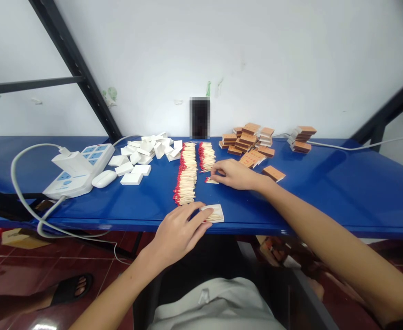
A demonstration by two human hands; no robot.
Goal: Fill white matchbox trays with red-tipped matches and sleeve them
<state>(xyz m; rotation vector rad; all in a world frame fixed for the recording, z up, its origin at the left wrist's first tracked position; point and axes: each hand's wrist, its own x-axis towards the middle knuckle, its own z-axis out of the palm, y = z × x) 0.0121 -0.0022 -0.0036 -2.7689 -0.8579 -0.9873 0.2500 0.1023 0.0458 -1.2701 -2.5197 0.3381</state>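
Observation:
My left hand (182,227) is at the table's front edge, its fingers and thumb closed on a small white matchbox tray (219,211). A few pale matchsticks lie in that tray; the fingers cover its left part. Farther back, my right hand (234,175) pinches at a few red-tipped matches (211,180) low on the table; its fingertips partly hide them. Just beyond it lies a short row of matches (207,156). A longer row of matches (187,176) runs to its left, red heads mostly pointing left.
Left of the rows lie a heap of white matchbox trays (146,153), a white mouse (104,178) and a power strip (94,158) with cables. Orange matchbox sleeves (247,140) are piled at right, with another stack (302,140) farther along. A dark blurred-out panel (200,118) stands against the wall.

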